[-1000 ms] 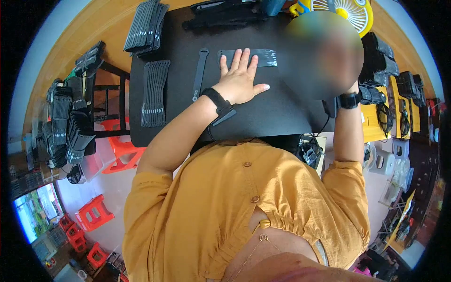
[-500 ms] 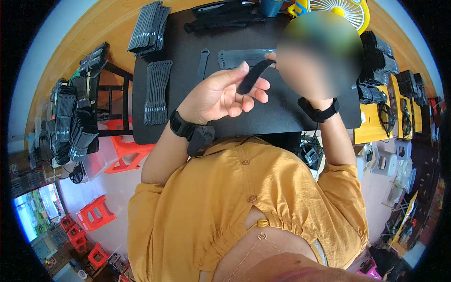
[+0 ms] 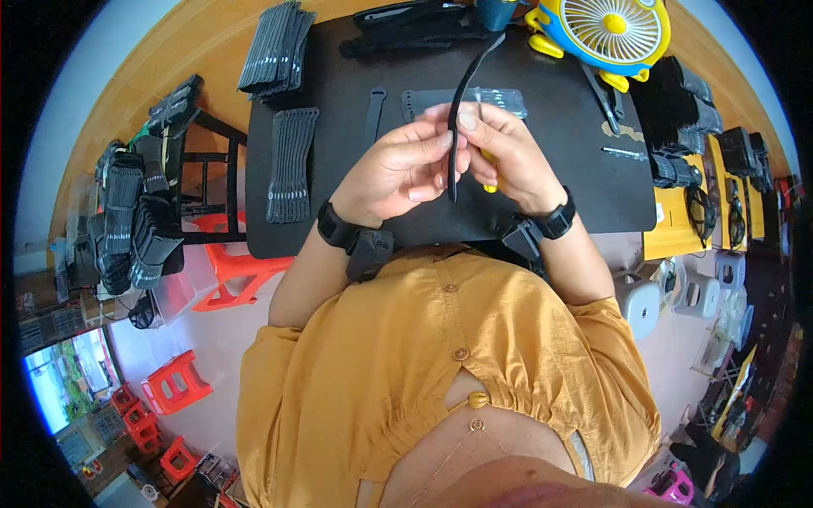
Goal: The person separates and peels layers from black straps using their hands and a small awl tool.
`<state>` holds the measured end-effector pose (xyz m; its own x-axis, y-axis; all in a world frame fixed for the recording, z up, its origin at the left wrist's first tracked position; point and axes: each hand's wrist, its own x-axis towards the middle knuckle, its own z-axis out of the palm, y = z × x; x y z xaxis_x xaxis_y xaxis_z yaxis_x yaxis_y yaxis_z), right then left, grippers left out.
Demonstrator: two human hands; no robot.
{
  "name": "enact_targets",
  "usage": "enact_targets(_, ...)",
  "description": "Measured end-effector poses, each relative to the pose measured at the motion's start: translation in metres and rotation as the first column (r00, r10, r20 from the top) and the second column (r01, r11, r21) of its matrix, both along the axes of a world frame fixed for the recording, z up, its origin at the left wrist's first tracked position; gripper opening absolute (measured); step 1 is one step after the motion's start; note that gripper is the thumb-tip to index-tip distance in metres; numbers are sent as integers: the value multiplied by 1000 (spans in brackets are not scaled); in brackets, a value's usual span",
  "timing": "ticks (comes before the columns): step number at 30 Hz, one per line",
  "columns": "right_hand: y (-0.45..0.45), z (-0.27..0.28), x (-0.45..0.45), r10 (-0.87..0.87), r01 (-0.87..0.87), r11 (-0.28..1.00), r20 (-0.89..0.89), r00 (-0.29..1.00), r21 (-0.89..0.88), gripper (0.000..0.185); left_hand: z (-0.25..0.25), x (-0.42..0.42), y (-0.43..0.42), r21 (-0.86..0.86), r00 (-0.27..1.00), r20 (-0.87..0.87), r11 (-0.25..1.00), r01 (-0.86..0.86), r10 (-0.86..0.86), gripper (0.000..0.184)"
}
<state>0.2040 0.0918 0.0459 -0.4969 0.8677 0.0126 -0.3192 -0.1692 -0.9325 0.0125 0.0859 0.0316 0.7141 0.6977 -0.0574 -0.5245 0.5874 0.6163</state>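
A narrow black strap (image 3: 460, 106) stands edge-on between my hands, its upper end curving right above the fingers. My left hand (image 3: 402, 165) pinches it from the left with thumb and fingers, the other fingers curled. From the right, the thumb and fingers of my right hand (image 3: 506, 152) are closed against the same strap. A small tool with a yellow handle (image 3: 490, 185) also sits in my right hand, mostly hidden by the fingers. Behind the hands, a row of flat dark straps (image 3: 508, 102) lies on the black table (image 3: 347, 51), with a single strap (image 3: 375, 112) to its left.
Stacks of straps lie at the table's left, one fanned out (image 3: 292, 165) and one at the far corner (image 3: 276, 51). A yellow and blue fan (image 3: 614, 25) stands back right, near a cutter (image 3: 605, 106). More bundles (image 3: 682, 97) sit at the right.
My right hand has come in from the upper right, where a blur covered it, to meet my left hand. The strap has turned from slanted to nearly upright and edge-on.
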Motion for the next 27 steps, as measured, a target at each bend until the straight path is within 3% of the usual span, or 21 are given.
enact_targets(2,6,-1,-2,-10,9,1000,-67,998,-9,30,1,-2,-2,-30,999,33,1000,7,-6,23)
enact_targets(4,9,4,1,-146,145,989,60,987,12,21,9,-6,-5,86,985,-170,996,-3,18,28)
enact_targets(5,8,10,1,-202,202,979,53,978,-1,21,13,-6,-8,84,985,-171,996,-4,18,28)
enact_targets(7,10,10,0,-266,259,964,160,951,63,22,19,-5,-15,175,889,-400,971,-165,223,30)
enact_targets(8,13,9,0,-333,307,942,259,907,136,23,19,-5,-15,171,888,-400,970,-170,226,30)
enact_targets(10,15,9,-2,-316,293,948,297,901,121,24,18,-6,-19,346,831,-487,933,-99,268,28)
enact_targets(14,18,4,-14,-394,304,901,290,872,310,22,7,-9,-15,356,810,-498,925,-133,308,25)
enact_targets(16,16,5,-16,-428,308,865,263,865,395,23,3,-11,-12,299,818,-431,916,-269,381,24)
enact_targets(18,4,12,-11,-254,196,960,329,909,200,27,3,-13,-11,274,814,-395,900,-339,426,26)
enact_targets(22,-18,9,-16,-12,-27,995,388,922,95,23,-2,-18,-7,198,860,-220,884,-424,461,27)
enact_targets(27,-25,14,-19,5,-17,1000,384,923,27,23,-3,-15,-5,204,892,-136,893,-401,431,27)
